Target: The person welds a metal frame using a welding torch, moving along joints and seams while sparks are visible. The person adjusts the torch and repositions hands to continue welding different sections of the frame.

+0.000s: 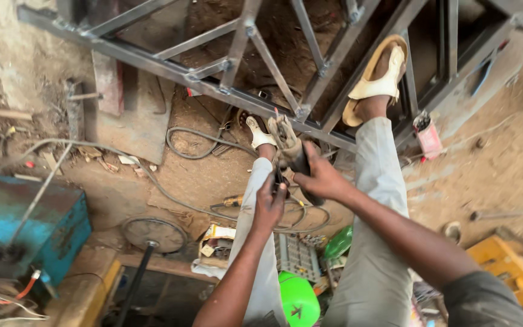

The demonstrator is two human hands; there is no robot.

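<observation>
My right hand grips the dark handle of a worn welding electrode holder, whose pale, battered jaws point up toward the steel tube frame. My left hand is just below and left of it, fingers closed on a small dark part at the holder's lower end; what that part is cannot be made out. Both hands hover over my knees in light grey trousers. My sandalled feet rest by the frame, one on a frame bar, the other below it.
A blue metal box sits at left with cables running over the dirt floor. A round disc on a rod, a green plastic container, a yellow crate and a small red-white packet lie around.
</observation>
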